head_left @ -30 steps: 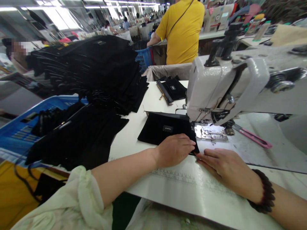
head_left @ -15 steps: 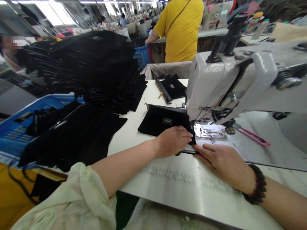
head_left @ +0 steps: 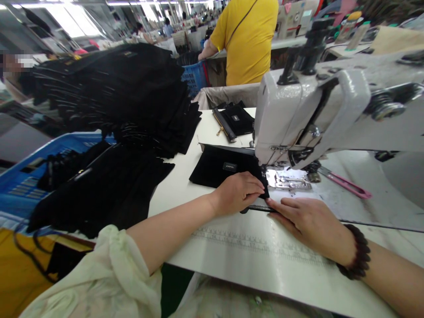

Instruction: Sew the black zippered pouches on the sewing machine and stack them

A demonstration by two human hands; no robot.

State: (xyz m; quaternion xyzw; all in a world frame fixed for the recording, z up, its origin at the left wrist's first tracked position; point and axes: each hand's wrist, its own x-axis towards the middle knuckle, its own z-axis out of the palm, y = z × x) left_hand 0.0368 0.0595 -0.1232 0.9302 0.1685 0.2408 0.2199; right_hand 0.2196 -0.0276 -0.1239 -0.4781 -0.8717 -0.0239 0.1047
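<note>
A black fabric piece [head_left: 212, 165] with a small label lies on the white sewing table [head_left: 232, 256], its right edge at the needle area of the sewing machine [head_left: 281, 119]. My left hand [head_left: 236, 192] rests on its lower right part, fingers bent and pressed together on the cloth. My right hand [head_left: 308, 225], a dark beaded bracelet at the wrist, has its fingertips at the near right corner of the piece, beside a dark zipper strip [head_left: 261, 208]. Thumb and forefinger meet around that edge; what they pinch is too small to tell.
Pink-handled snips [head_left: 351, 186] lie right of the needle area. Behind the fabric is a black zippered pouch [head_left: 240, 119]. A tall stack of black pieces [head_left: 115, 88] and a blue basket [head_left: 20, 194] stand left. A person in yellow [head_left: 250, 44] is beyond.
The view has shifted slightly. Both hands and the fabric keep nearly the same place at the machine; my left fingers have bent a little differently on the cloth.
</note>
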